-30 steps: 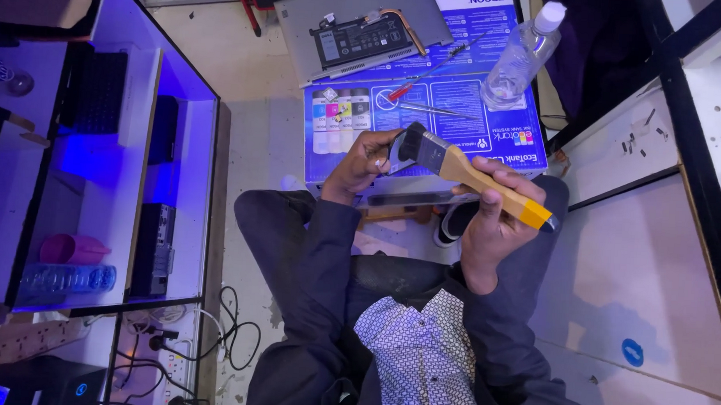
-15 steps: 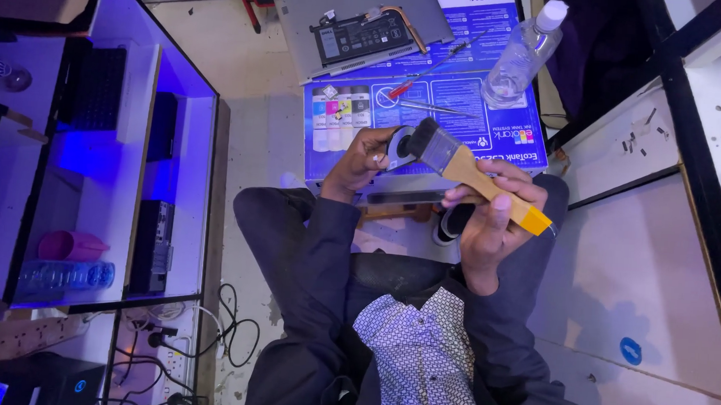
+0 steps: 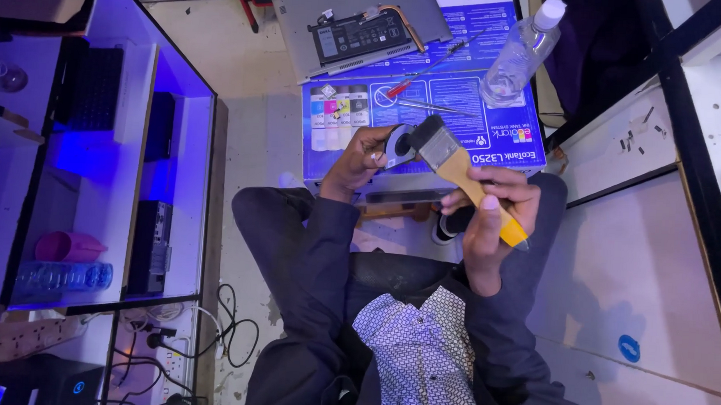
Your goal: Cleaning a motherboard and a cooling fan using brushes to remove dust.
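Note:
My left hand grips a small round cooling fan in front of me. My right hand is closed around the yellow wooden handle of a paintbrush, whose dark bristles touch the fan's right side. Both hands hover over the near edge of a blue printer box that serves as a work surface. An opened laptop base with its battery and copper heat pipe exposed lies at the far end of the box.
A clear plastic bottle stands on the box's right side, with a red-handled screwdriver and a metal tool beside it. Blue-lit shelves stand at left, cables lie on the floor, and a white counter is at right.
The brush has tilted more upright and its bristles have shifted slightly against the fan. My left hand has kept the fan in nearly the same place.

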